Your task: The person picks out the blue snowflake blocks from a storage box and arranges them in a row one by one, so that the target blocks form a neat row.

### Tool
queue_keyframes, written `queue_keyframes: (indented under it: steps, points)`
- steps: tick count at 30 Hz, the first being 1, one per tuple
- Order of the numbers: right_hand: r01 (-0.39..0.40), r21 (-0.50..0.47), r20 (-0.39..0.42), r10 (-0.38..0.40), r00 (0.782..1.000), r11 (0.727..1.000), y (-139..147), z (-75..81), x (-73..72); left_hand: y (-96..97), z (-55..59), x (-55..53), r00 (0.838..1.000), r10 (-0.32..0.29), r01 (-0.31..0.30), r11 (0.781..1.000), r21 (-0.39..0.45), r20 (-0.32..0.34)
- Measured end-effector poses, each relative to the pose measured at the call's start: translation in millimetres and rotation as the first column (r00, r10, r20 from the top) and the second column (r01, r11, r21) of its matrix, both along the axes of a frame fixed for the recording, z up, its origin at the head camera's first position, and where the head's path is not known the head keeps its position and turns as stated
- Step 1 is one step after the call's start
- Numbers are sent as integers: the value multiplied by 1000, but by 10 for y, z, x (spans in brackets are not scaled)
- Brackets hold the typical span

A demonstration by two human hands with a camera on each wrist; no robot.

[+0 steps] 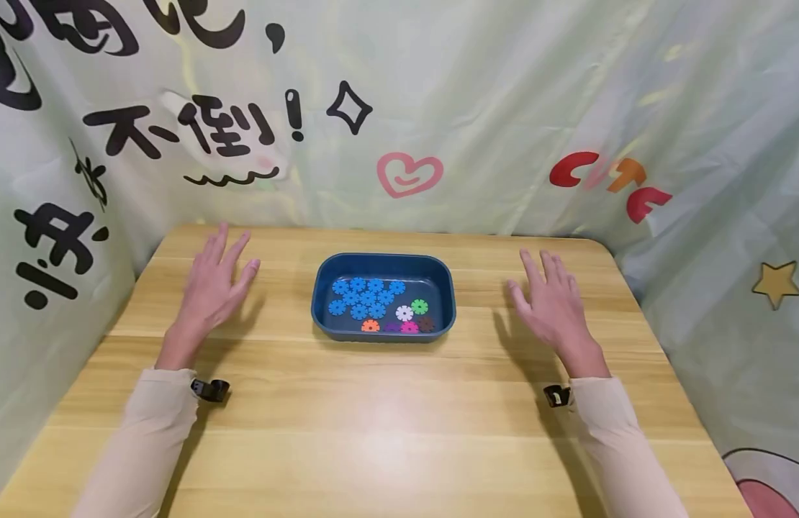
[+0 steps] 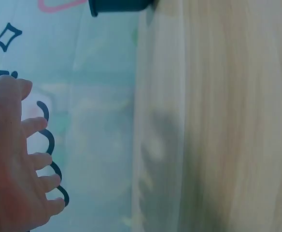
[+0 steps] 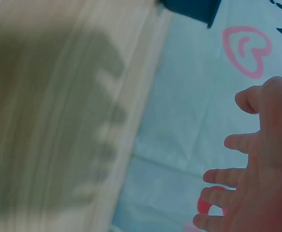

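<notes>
A dark blue rectangular tray [image 1: 383,335] stands on the table, between the two hands. Inside it lie several blue snowflake-shaped plastic discs [image 1: 367,296], bunched to the left and middle. Toward its right and front are a white disc [image 1: 404,313], a green disc [image 1: 420,306], an orange disc [image 1: 370,326], a pink disc [image 1: 409,327], and darker purple and brown ones. My left hand [image 1: 211,288] is held over the table left of the tray, fingers spread, holding nothing. On the other side, my right hand [image 1: 551,306] hovers with fingers extended, also holding nothing.
The wooden table [image 1: 373,432] carries the tray. Behind it and at both sides hangs a pale curtain [image 1: 490,108] with black characters, a pink heart and a star. Small black devices sit on both wrists, next to the beige sleeves [image 1: 140,446].
</notes>
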State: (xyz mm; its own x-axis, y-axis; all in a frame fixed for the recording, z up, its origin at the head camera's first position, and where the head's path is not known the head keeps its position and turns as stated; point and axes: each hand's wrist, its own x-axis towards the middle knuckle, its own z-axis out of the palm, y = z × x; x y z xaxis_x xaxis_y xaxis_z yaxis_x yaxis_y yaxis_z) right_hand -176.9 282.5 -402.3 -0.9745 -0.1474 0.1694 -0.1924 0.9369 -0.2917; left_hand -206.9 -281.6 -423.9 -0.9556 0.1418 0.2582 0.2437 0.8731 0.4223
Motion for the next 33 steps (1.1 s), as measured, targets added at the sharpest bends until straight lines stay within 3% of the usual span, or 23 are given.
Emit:
queue_keyframes:
  steps: [6, 12, 16, 25, 30, 31, 33]
  points:
    - [-21, -40, -55, 18, 998, 999, -162, 35, 16, 127, 23, 52, 999, -45, 42, 986, 159, 16]
    - [-59, -116, -135, 43, 990, 992, -373, 54, 41, 285, -6, 90, 991, -131, 129, 917, 377, -21]
    - [-90, -200, -171, 56, 984, 976, -523, 22, 34, 385, -49, 123, 983, -182, 164, 845, 508, -15]
    - [-205, -381, -279, 99, 955, 902, -819, -38, 0, 555, -147, 145, 963, -267, 139, 634, 761, 46]
    - [-252, -473, -260, 139, 955, 845, -984, -24, -25, 663, -237, 152, 946, -313, 107, 552, 827, 86]
    - [-256, -494, -246, 149, 958, 831, -1019, -21, -35, 686, -260, 151, 940, -326, 100, 542, 835, 98]
    - [-258, -536, -207, 172, 963, 804, -1084, -21, -62, 735, -307, 149, 925, -360, 84, 502, 861, 120]
